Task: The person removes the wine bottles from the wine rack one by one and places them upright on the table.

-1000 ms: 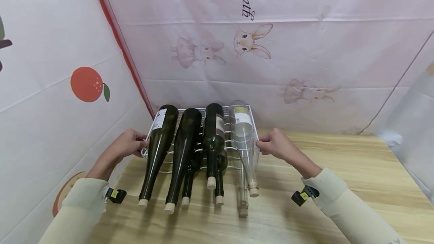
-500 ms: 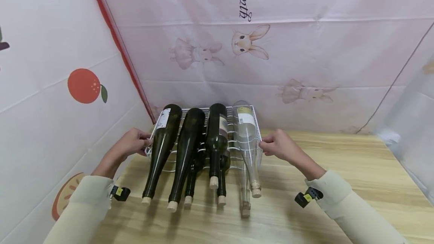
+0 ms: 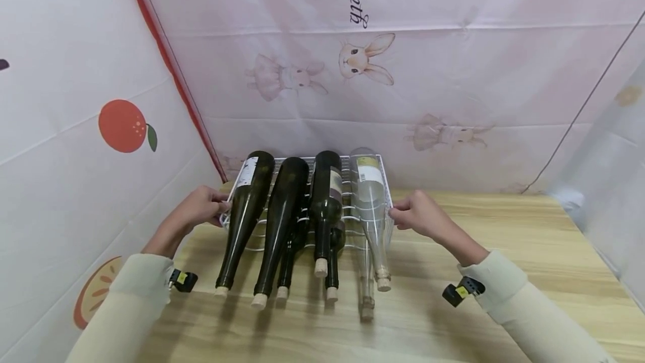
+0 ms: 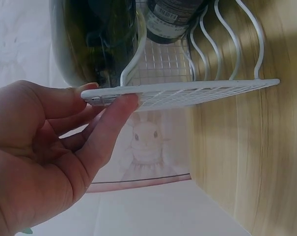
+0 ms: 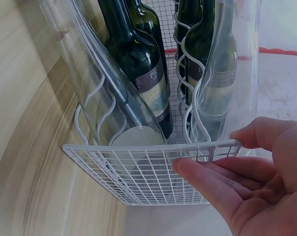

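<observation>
A white wire wine rack (image 5: pixel 138 169) stands on the table, with corked bottles lying in two tiers. On top lie a dark green bottle with a white label (image 3: pixel 247 206), a second dark bottle (image 3: pixel 282 200), a dark labelled bottle (image 3: pixel 326 212) and a clear bottle (image 3: pixel 372 206). Below them, two dark necks and a clear lower bottle (image 3: pixel 367 284) poke out toward me. My left hand (image 3: pixel 201 206) pinches the upper edge of the rack's left mesh side between thumb and fingers. My right hand (image 3: pixel 420 214) likewise grips the right mesh side near its top corner.
The rack is close to the pink rabbit-print wall cloth (image 3: pixel 302 128) behind it. A white cloth wall (image 3: pixel 75 184) with fruit prints closes off the left. Wooden tabletop (image 3: pixel 484 228) extends to the right and in front.
The rack with its bottles has shifted a little to the right against the back cloth, both hands moving with it. The head view has turned slightly.
</observation>
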`<state>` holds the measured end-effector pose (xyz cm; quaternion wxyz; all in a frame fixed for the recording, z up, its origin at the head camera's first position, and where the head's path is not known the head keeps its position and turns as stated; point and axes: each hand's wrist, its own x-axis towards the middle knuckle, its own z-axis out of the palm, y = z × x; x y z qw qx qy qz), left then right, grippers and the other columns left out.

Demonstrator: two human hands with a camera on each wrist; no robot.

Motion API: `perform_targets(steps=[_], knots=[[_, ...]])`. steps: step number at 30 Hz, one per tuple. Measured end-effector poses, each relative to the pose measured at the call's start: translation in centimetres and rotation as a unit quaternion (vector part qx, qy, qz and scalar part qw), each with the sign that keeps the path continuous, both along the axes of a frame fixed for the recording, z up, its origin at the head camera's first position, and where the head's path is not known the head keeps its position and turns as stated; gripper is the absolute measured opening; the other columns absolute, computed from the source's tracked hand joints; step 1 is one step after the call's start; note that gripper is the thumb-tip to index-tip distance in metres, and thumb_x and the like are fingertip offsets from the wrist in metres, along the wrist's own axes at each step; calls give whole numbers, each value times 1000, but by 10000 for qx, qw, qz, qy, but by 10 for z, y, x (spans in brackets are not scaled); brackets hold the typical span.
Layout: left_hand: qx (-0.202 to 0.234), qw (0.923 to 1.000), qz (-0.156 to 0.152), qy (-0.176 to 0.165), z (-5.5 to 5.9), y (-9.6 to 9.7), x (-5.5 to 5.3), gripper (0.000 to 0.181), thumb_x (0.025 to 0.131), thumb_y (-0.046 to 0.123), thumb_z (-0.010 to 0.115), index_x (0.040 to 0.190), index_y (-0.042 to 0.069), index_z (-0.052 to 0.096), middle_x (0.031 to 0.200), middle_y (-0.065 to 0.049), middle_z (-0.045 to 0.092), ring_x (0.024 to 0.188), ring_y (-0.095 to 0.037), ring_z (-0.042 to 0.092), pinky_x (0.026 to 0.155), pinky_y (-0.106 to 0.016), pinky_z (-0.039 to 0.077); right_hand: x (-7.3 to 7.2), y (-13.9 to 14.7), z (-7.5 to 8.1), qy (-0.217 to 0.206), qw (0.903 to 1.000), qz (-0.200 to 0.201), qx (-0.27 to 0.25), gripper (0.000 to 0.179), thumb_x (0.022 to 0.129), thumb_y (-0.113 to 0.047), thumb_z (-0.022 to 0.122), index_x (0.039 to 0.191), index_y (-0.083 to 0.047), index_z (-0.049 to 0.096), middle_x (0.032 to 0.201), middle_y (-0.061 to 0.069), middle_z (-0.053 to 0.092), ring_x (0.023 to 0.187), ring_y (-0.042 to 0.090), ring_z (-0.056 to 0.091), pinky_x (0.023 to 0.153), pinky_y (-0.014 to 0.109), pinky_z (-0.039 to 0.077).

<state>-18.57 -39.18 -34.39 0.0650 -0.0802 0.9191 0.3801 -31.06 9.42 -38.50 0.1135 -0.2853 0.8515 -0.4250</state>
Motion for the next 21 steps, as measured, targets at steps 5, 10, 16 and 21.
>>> perform_targets(steps=[5,10,16,21], knots=[[13,10000,-20,6,1,0,0,40,105,7,54,136,-18,56,96,-22,75,73,-16,72,68,-34,65,0,0,1,-95,9999,10,-42,27,95,-12,61,100,6,81,108,28,76,82,30,80,73,37,66],[48,10000,-64,4,0,3,-4,43,106,9,52,140,-18,52,98,-21,75,75,-15,72,71,-36,66,-2,4,-1,-114,9999,-66,-40,27,95,-12,61,98,5,81,111,29,75,79,24,79,73,37,66],[112,9999,-27,99,-1,4,-6,41,108,9,51,137,-19,55,99,-21,76,76,-15,74,72,-37,66,-1,4,-1,-152,9998,-63,-86,27,97,-12,61,99,7,80,109,29,75,79,24,79,73,35,66],[119,9998,66,141,-2,4,-6,40,107,8,51,135,-20,55,102,-25,75,75,-17,74,71,-36,66,-1,4,-2,-113,9999,16,-43,27,98,-11,62,97,8,80,97,25,77,78,23,79,72,32,66]])
